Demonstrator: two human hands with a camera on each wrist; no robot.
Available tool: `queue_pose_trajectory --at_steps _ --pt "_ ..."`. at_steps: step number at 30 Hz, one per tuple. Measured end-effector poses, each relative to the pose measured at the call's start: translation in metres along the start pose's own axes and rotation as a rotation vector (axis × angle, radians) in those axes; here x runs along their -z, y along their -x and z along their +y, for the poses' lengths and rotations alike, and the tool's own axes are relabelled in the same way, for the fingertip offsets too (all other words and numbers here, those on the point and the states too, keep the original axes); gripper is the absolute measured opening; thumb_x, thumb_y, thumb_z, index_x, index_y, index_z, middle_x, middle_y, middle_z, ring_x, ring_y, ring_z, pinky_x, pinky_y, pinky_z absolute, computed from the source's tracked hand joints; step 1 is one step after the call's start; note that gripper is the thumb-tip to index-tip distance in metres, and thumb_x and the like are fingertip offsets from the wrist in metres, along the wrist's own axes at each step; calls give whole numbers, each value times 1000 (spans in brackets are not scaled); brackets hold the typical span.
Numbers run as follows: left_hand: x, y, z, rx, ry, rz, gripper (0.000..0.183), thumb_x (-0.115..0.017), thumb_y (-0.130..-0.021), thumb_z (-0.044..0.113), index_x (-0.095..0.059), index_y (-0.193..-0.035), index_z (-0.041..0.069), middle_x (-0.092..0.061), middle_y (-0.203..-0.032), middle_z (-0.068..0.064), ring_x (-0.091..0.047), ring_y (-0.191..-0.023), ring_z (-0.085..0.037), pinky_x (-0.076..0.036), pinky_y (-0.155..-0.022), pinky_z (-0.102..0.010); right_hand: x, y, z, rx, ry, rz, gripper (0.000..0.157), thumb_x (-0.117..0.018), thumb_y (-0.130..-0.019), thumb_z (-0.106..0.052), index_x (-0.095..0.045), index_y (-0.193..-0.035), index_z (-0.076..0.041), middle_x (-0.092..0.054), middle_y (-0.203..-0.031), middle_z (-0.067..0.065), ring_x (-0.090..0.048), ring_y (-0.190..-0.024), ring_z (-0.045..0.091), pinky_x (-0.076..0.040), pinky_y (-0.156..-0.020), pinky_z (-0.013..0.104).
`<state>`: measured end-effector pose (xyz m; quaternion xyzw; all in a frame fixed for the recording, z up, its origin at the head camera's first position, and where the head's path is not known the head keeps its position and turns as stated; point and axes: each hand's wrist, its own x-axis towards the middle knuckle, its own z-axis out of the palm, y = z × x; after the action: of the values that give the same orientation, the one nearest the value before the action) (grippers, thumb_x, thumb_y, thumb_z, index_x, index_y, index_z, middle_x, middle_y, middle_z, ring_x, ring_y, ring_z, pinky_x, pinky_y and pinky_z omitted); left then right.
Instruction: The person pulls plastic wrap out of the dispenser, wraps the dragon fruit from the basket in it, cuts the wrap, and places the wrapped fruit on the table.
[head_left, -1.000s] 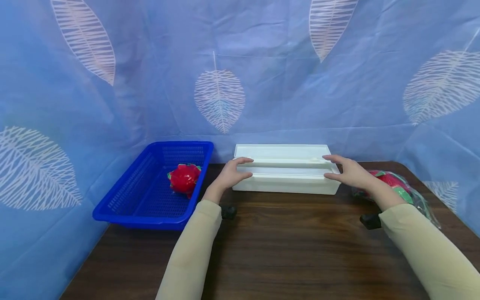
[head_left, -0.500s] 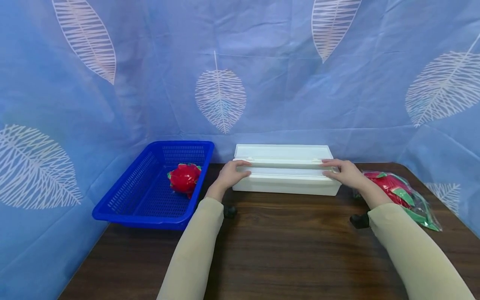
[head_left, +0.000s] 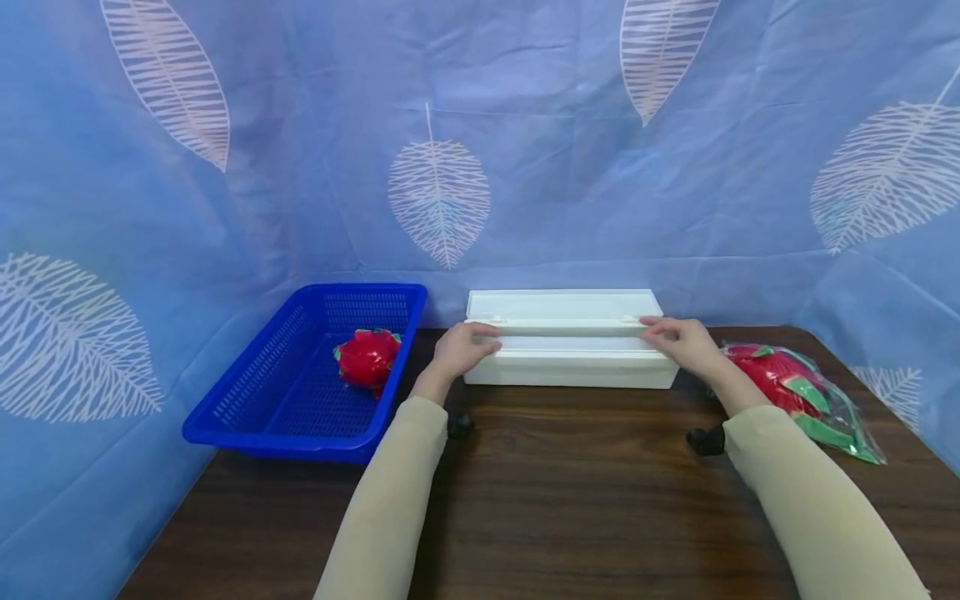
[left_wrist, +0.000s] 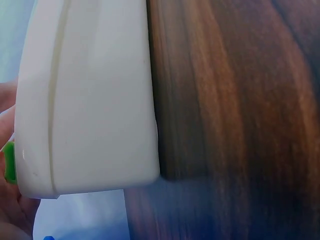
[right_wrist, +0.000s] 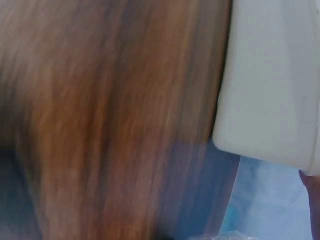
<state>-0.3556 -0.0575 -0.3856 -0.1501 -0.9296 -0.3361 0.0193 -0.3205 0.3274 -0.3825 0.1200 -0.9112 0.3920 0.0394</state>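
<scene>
A long white plastic box (head_left: 570,369) stands at the back of the table, with a white panel (head_left: 562,302) along its rear. Thumb and fingers of my left hand (head_left: 459,350) grip the box at its left end. At the right end, my right hand (head_left: 688,345) pinches the rim, thumb below the fingers. The left wrist view has the box wall (left_wrist: 105,110) up close, with a small green piece (left_wrist: 10,162) beside the fingers at its edge. Seen from the right wrist, the box corner (right_wrist: 265,90) hides most of the hand.
Left of the box, a blue plastic basket (head_left: 277,442) holds a red, green-tipped thing like a dragon fruit (head_left: 366,358). A clear plastic bag (head_left: 851,417) with similar red and green things lies at the right. A blue leaf-print cloth (head_left: 525,192) hangs behind the table.
Both hands have closed in on the box ends, the right one moving left and its fingers drawing together. The bag at the right shows more now. The box has stayed in place.
</scene>
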Motion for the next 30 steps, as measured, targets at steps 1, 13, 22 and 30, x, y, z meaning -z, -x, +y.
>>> queue_pose_trajectory --at_steps 1,13,22,30 --pt "0 -1 1 -1 -12 4 29 -68 -92 34 -72 -118 22 -63 -127 1 -53 -122 -23 -37 -102 -50 0 -1 -1 -20 -4 18 37 -57 -100 -27 -64 -111 7 -48 -140 23 -37 -132 44 -35 -103 57" --pt "3 -13 2 32 -69 85 22 -67 -92 37 -78 -103 22 -71 -108 3 -61 -104 -20 -43 -93 -43 2 -10 -9 -65 -37 81 37 -49 -104 -26 -60 -111 8 -53 -132 27 -41 -128 44 -35 -103 57" --pt "4 -15 0 9 8 113 21 -69 -91 31 -78 -100 14 -72 -96 0 -62 -89 -19 -50 -83 -36 -1 -10 -9 -86 1 130 39 -49 -103 -30 -62 -112 5 -57 -127 27 -46 -123 44 -38 -99 56" --pt "3 -15 -3 11 147 142 21 -70 -91 28 -79 -95 9 -72 -93 -3 -63 -86 -19 -52 -74 -33 -6 -7 -11 -92 71 195 37 -48 -104 -30 -65 -109 2 -63 -114 26 -51 -113 43 -41 -92 57"
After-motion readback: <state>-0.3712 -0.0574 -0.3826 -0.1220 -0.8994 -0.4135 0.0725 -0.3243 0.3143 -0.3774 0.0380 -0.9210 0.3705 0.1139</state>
